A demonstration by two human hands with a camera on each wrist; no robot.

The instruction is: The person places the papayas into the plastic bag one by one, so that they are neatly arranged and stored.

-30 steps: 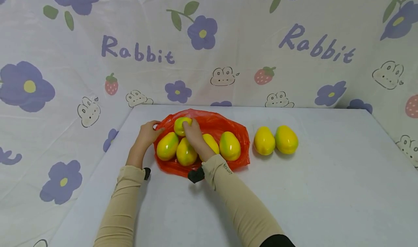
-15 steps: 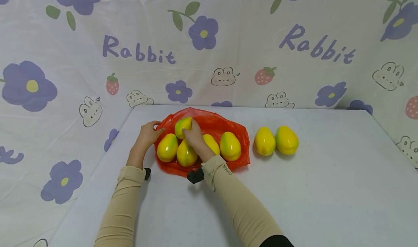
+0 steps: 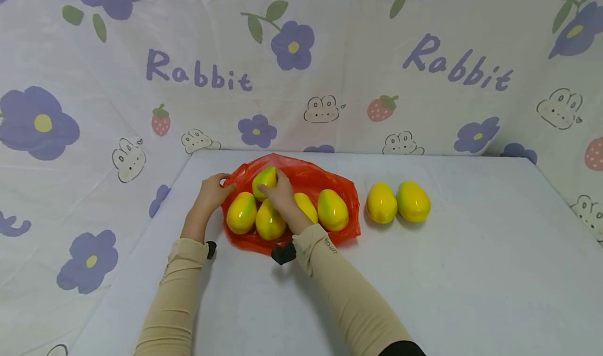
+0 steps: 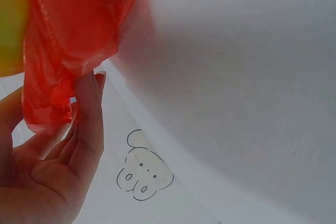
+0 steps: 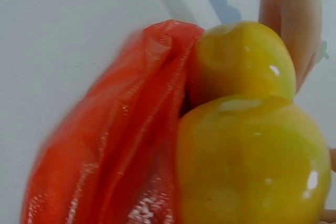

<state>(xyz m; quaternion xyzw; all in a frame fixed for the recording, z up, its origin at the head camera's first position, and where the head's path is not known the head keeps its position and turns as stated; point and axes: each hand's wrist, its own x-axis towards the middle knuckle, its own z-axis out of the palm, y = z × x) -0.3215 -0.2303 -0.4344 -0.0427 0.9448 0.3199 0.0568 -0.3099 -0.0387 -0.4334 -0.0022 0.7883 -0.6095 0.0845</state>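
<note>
In the head view, an open red plastic bag [image 3: 306, 174] lies on the table with several shiny yellow-green mangoes inside. My right hand [image 3: 282, 193] reaches into it and grips the rearmost mango [image 3: 264, 182] between thumb and fingers. My left hand [image 3: 210, 196] holds the bag's left edge; the left wrist view shows the fingers [image 4: 86, 124] curled about the red plastic. Along the bag's front are a mango [image 3: 241, 213] at the left, another mango [image 3: 270, 221] beside it, a mango [image 3: 306, 208] partly hidden by my right wrist, and a mango [image 3: 333, 210] at the right.
Right of the bag, two more mangoes [image 3: 381, 203] stand side by side on the white table [image 3: 471, 272]. Behind the table hangs a white cloth [image 3: 358, 42] printed with flowers, rabbits and strawberries.
The mango in my right hand has turned and shifted slightly, showing more of its surface, and my thumb sits lower on it. The bag's back edge has risen a little. My left hand stays put.
</note>
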